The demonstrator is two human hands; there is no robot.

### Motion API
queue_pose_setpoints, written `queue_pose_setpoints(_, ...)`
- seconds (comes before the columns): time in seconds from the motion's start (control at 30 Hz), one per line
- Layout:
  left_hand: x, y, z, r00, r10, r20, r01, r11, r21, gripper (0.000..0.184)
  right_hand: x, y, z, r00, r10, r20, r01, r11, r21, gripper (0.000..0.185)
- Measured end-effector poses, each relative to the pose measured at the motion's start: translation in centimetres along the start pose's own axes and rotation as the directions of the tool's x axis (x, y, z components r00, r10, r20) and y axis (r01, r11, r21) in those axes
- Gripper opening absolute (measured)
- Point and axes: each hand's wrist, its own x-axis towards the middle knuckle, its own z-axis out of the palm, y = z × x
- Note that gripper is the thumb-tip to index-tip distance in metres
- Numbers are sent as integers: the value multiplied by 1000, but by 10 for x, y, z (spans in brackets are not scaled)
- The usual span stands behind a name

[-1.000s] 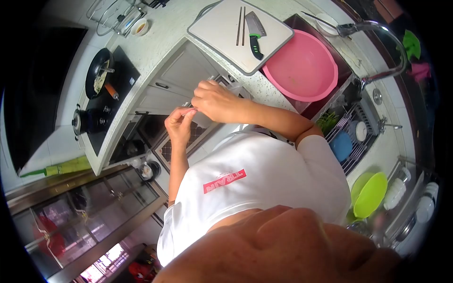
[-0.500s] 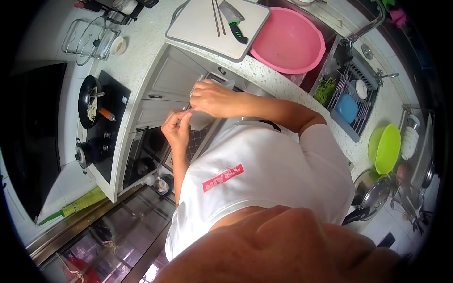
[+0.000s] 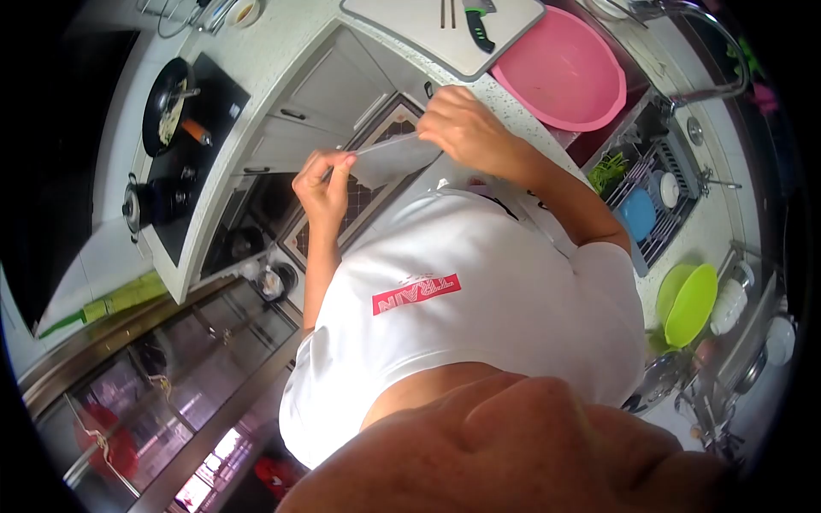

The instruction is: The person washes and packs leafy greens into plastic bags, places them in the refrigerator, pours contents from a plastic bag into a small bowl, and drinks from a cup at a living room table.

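Note:
Stretched between my two hands, in front of my white shirt, is a clear plastic bag (image 3: 395, 162). Its upper edge is pulled nearly straight and the body hangs loosely below. My left hand (image 3: 321, 186) pinches one end of that edge between thumb and fingers. The other end is in the closed fingers of my right hand (image 3: 462, 124), which is higher and to the right. Whether the bag's mouth is open I cannot tell.
Ahead, a cutting board (image 3: 410, 26) carries a knife (image 3: 479, 30) and chopsticks, beside a pink basin (image 3: 560, 73) at the sink. To the left, a frying pan (image 3: 158, 128) with food and a pot (image 3: 137, 208) sit on the stove. A green bowl (image 3: 691, 308) stands right.
My right hand has moved away from my left, up and to the right, drawing the bag's edge out between them. The whole view has shifted and turned slightly.

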Motion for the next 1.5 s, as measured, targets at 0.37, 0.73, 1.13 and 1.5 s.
queue_pose_setpoints(0.37, -7, -8, 13, 989, -137, -49, 138, 990, 7, 2, -31, 37, -24, 998, 47, 38, -46, 999, -19, 8)
queue_pose_setpoints(0.73, -25, -70, -2, 798, -566, -206, 425, 771, -474, 20, -193, 313, -209, 318, 789, -526, -912, 103, -397, 28)
queue_pose_setpoints(1.13, -86, -140, 2, 645, -711, -280, 621, 702, -349, 25, -250, 370, -218, 437, 743, -507, -680, -96, -727, 16)
queue_pose_setpoints(1.5, -114, -213, -8, 597, -786, -160, 706, 610, -360, 25, -241, 219, -213, 253, 695, -673, -948, 39, -315, 16)
